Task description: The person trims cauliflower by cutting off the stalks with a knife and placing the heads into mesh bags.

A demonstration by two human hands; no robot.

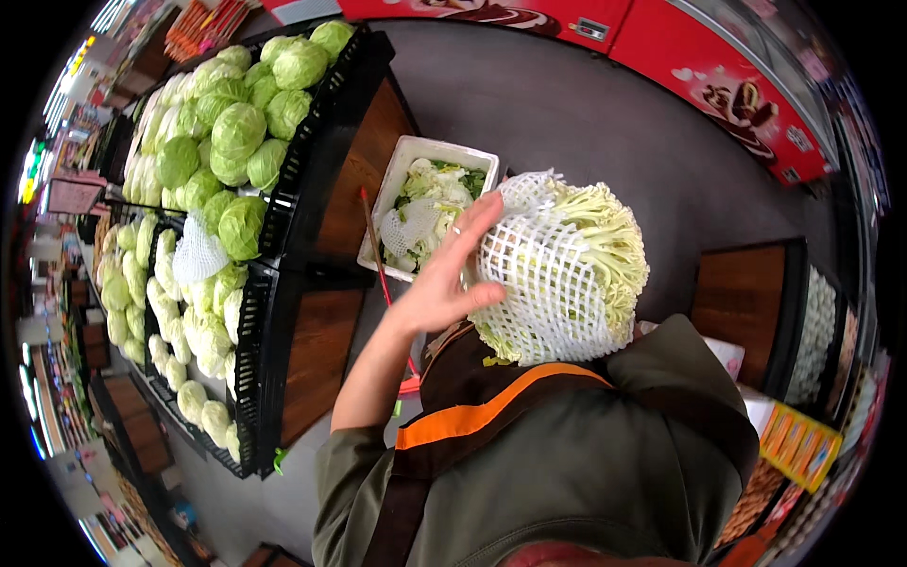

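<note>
A big pale cauliflower [619, 241] with loose, stalky florets is in front of my chest. A white foam net sleeve [543, 274] wraps its left and lower parts, and the florets at the upper right are bare. My left hand [449, 279], with a ring on one finger, is at the net's left side. Its fingers are stretched out and the thumb stands apart, over the mesh. Whether the palm presses on the net I cannot tell. My right hand does not show; the right sleeve [685, 364] ends behind the cauliflower.
Left stands a black-edged display stand [307, 142] heaped with green cabbages [238, 130] and paler vegetables. A white foam box [487, 163] with leaf trimmings and a foam net is on the floor beside it, a red-handled tool [383, 274] alongside. Red freezers [661, 57] line the far side.
</note>
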